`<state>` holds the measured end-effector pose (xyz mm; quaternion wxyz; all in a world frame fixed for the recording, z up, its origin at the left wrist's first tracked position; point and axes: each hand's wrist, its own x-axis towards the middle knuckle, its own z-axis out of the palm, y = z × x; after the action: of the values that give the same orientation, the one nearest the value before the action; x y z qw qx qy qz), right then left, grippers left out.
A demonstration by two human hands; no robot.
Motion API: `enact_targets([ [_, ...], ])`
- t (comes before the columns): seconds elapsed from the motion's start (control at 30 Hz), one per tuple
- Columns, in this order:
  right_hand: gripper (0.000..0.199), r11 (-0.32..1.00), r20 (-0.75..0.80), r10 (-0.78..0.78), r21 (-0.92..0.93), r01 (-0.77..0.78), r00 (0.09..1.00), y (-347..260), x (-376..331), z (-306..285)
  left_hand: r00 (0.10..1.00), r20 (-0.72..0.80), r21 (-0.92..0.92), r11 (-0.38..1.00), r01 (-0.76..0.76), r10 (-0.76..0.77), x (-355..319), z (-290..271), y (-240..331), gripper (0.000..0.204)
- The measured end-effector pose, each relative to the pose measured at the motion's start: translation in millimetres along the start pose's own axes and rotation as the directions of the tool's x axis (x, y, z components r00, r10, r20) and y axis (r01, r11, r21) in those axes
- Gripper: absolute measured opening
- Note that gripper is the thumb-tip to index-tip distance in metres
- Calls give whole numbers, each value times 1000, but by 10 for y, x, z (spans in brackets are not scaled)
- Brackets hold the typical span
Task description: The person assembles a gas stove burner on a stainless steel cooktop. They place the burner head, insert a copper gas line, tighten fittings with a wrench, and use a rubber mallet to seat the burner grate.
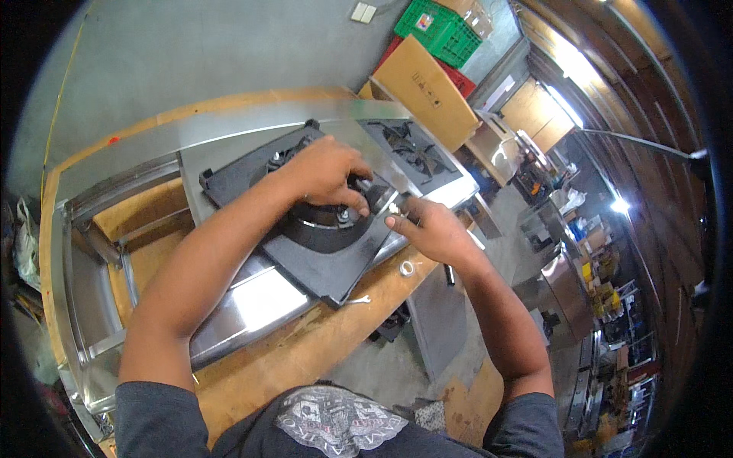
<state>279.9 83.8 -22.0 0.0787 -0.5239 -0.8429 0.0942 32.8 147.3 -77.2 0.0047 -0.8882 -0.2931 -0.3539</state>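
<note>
A black square stove burner plate [321, 269], with a round bowl and bolts in its middle, lies at a slant across the stainless steel stove frame [267, 299]. My left hand [327, 177] reaches over it, fingers curled round the dark burner tube [380, 197] that sticks out on its right side. At the tube's end, my right hand [437, 230] is closed in a pinch on a small metal fitting [395, 208], partly hidden by the fingers. Near the plate's front corner lies a small wrench [359, 300]. A white tape roll [406, 269] lies to its right.
Another black burner grate [410, 150] sits in the frame's right end. At left, the frame has an open bay with a cardboard sheet [145, 210]. A large cardboard box [424, 91] and green crate [437, 32] stand behind. A grey panel [439, 324] leans below the wooden bench edge [267, 347].
</note>
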Motion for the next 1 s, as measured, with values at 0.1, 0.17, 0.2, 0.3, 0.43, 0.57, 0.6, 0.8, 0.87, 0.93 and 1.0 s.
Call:
enact_targets([
  [0.1,34,996,-157,-50,-85,37,986,-94,-57,69,1000,-17,-20,1000,14,-15,-11,6,-13,52],
  [0.17,34,995,-121,-36,-98,24,992,-99,-74,45,1000,-26,-44,999,-13,11,15,30,-14,54],
  [0.2,34,995,-104,-28,-103,17,994,-90,-68,44,999,-30,-57,998,-27,26,21,38,-16,54],
  [0.3,36,999,-84,-18,-32,15,996,-59,-64,44,997,65,-22,999,30,-29,45,-25,77,57],
  [0.43,36,966,-369,-246,-171,195,896,-181,-224,91,993,39,96,989,110,-114,-119,-156,48,66],
  [0.57,24,944,-420,-143,215,251,896,-312,-997,342,985,-121,149,979,143,-125,-433,-166,389,76],
  [0.6,23,895,-427,-285,200,398,858,-262,-1287,449,982,-153,66,990,123,-112,-497,-198,592,69],
  [0.8,27,885,134,-204,450,124,970,403,-1857,2861,785,-535,-55,940,337,-313,-1741,-518,2178,28],
  [0.87,27,908,331,-234,410,84,914,524,-1868,3146,578,-703,-113,867,485,-415,-2314,-346,2653,20],
  [0.93,28,927,407,-205,372,43,890,663,-1919,3187,284,-828,-152,683,715,-482,-3117,-259,3032,11],
  [1.0,28,938,435,-170,347,9,884,808,-1897,3177,-385,-839,-497,251,831,-386,-3839,-162,3180,14],
])
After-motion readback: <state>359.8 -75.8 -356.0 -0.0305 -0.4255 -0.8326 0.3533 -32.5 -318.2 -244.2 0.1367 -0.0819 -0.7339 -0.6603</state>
